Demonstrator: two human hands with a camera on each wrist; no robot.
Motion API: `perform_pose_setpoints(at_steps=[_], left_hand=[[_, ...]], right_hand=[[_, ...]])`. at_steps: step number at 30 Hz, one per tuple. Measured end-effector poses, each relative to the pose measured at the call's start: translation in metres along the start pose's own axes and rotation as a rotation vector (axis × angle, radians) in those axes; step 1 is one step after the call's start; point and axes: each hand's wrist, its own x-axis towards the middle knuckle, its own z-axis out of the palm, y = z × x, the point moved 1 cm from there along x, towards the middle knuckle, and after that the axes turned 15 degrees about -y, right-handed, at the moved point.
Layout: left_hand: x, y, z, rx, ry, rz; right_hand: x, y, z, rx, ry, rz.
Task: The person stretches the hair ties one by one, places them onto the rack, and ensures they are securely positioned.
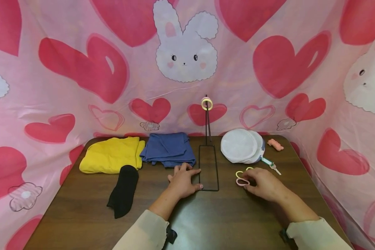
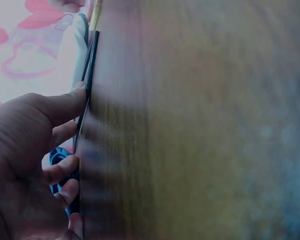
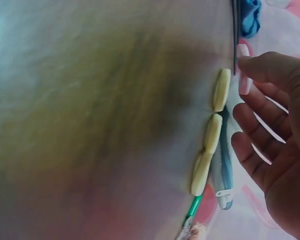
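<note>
A thin black wire stand [image 1: 218, 173] has a flat rectangular base on the wooden table. A yellow hair tie [image 1: 202, 104] hangs high on its upright, with a pinkish one behind it. My left hand [image 1: 182, 182] presses on the left side of the base, thumb at the front corner and index finger farther back along the wire. Between thumb and index finger, my right hand [image 1: 265, 184] pinches a pink hair tie [image 3: 245, 86]; its other fingers are loosely bent. Several yellow hair ties [image 3: 222, 90] lie beside that hand, partly hidden by it in the head view.
Folded yellow cloth [image 1: 112, 156] and blue cloth [image 1: 167, 149] lie at the back left, a black sock [image 1: 124, 191] nearer. At the back right are a round white pouch [image 1: 239, 146], a key [image 1: 275, 168] on a green tag and a coral bundle [image 1: 275, 144]. A patterned curtain surrounds the table.
</note>
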Motion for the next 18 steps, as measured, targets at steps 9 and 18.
perform_pose_setpoints(at_steps=[9,18], left_hand=[[-0.001,0.001,-0.001,0.004,-0.006,-0.005],[0.001,0.001,-0.001,0.0,-0.006,-0.005]], right_hand=[[0.007,-0.007,-0.013,0.062,0.123,-0.09],[0.02,-0.025,-0.034,0.125,0.208,-0.141]])
